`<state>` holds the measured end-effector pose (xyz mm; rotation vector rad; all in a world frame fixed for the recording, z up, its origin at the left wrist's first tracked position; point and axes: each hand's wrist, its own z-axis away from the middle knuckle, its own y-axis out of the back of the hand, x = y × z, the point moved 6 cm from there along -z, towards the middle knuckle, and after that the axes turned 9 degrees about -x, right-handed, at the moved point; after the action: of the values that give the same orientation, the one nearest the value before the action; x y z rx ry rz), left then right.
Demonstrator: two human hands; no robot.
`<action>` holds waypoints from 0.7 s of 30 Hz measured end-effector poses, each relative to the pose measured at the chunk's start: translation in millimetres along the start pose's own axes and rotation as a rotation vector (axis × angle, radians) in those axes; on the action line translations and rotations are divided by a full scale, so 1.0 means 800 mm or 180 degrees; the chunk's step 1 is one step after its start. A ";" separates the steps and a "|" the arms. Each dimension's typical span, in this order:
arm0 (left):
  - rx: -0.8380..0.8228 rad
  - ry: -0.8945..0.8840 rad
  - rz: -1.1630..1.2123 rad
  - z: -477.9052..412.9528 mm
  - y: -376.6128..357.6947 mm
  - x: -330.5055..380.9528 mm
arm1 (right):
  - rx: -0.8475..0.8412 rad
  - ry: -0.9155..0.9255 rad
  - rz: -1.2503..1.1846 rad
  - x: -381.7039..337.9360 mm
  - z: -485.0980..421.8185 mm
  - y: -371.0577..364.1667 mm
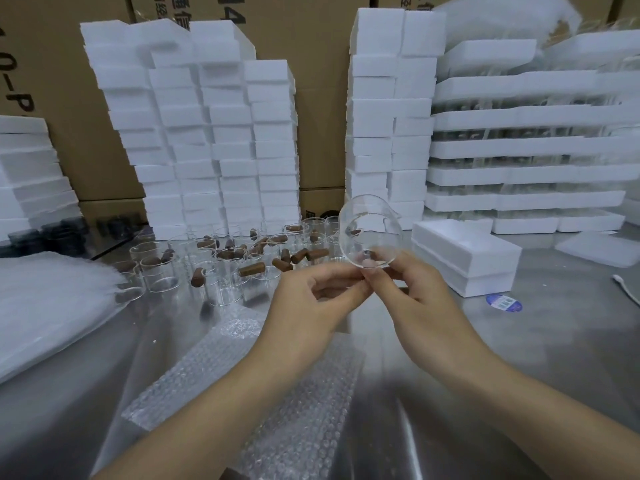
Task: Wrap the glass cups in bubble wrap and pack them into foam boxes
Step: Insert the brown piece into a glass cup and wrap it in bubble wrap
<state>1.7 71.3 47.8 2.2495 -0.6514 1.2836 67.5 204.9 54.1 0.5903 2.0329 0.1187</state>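
In the middle of the frame a clear, thin-walled glass cup [370, 233] with a small pouring lip was held tilted above the bench [540, 358], which was smooth, grey and shiny. The left hand [311, 299] and the right hand [412, 289] both pinched its lower edge with curled fingertips. Below the hands lay flat sheets of clear bubble wrap [277, 393], dimpled all over. Left of centre stood a cluster of more glass cups [225, 261], round and transparent, with stubby brown handles. Behind them rose leaning stacks of white foam boxes [207, 133], blocky and matt, and two more foam boxes [464, 254] sat stacked just right of the held cup. A round blue-and-white sticker [504, 303] lay on the bench at the right, its print too small to read. The brown cardboard cartons [311, 46] at the back bore black print, cut off; a large "4" showed at the top.
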 end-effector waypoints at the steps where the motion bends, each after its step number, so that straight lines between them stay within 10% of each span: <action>1: 0.0018 0.0073 -0.0004 0.000 0.003 -0.002 | 0.0025 0.0016 0.0028 0.000 -0.001 0.003; 8: -0.0088 0.0035 -0.0750 -0.006 0.028 -0.004 | 0.0048 0.0325 0.1960 -0.003 -0.005 0.030; 21: 0.0115 -0.0047 -0.1281 -0.001 0.038 -0.005 | -0.0048 0.0289 0.1678 0.015 -0.010 0.043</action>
<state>-19.3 49.0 49.3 2.2697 -0.1638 1.0840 67.8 241.7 59.7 1.1171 1.9150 0.4793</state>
